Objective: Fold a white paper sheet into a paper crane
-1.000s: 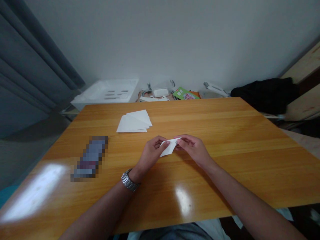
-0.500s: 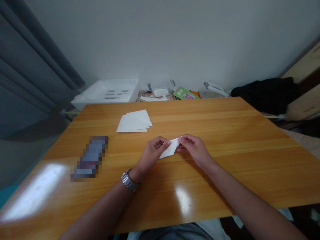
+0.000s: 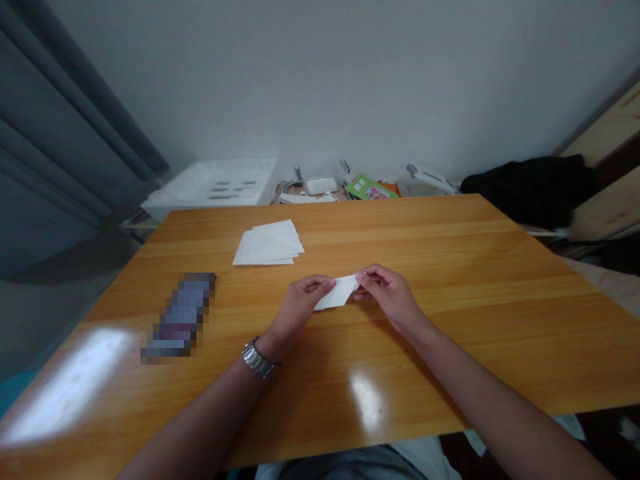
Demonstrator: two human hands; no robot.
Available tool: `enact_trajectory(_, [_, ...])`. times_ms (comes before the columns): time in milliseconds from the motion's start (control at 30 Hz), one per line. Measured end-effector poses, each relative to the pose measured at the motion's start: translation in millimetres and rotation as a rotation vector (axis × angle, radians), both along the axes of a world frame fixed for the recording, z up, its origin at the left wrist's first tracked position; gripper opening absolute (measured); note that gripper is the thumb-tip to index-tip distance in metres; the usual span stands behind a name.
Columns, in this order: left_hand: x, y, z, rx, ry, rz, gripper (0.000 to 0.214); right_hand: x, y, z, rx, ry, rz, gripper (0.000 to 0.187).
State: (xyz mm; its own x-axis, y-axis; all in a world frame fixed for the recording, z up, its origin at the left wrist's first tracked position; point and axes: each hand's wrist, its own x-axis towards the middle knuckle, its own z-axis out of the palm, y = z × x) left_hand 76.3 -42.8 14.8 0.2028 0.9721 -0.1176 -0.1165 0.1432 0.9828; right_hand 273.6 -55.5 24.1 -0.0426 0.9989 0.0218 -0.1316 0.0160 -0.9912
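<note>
A small folded piece of white paper (image 3: 339, 292) is held between my two hands above the middle of the table. My left hand (image 3: 302, 301) pinches its left end, thumb on top and fingers behind. At the paper's upper right corner, my right hand (image 3: 387, 293) grips it between thumb and fingertips. The fingers beneath the paper are partly hidden. Farther back and to the left lies a loose stack of white paper sheets (image 3: 270, 243), apart from both hands.
The wooden table (image 3: 450, 267) fills most of the view. A blurred-out phone-like object (image 3: 183, 317) lies on its left side. Behind the far edge are a white foam tray (image 3: 215, 181), a green booklet (image 3: 371, 187) and a black cloth (image 3: 530, 190).
My left hand has shifted slightly left and the paper's left end has risen a little, so it lies more level. My right hand has barely moved.
</note>
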Motion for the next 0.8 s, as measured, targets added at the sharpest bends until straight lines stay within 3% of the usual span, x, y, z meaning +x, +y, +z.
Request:
enact_trajectory(300, [0.3,-1.6,7.7,0.115,0.124,0.013,0.032,-0.7,0.6,-2.3,-0.008,-0.025,0.041,0.032])
enact_trajectory(800, [0.6,-1.8,7.9,0.147,0.197,-0.009,0.035,6.5,2.4,-2.0,-0.092,-0.036,0.075,0.033])
